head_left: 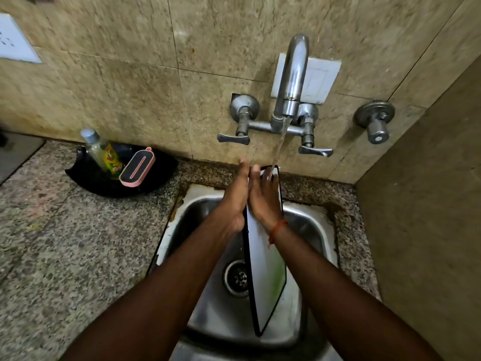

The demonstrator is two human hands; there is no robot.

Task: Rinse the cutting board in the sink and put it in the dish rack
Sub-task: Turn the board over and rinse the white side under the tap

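Observation:
A white cutting board [265, 277] with a black rim stands on edge, nearly upright, inside the steel sink [309, 230]. Water runs from the tap [292, 82] onto the board's top end. My left hand [235, 201] lies flat with straight fingers against the board's left face. My right hand [263, 196] lies flat on the white right face, fingers stretched up into the stream. The board is sandwiched between both palms. The dish rack is not in view.
A black tray [91, 178] on the granite counter at the left holds a bottle [100, 152] and a pink-edged soap holder [138, 166]. Two lever handles [233, 138] [315, 151] stick out under the tap. A beige side wall [429, 204] closes the right. The sink drain [236, 278] lies left of the board.

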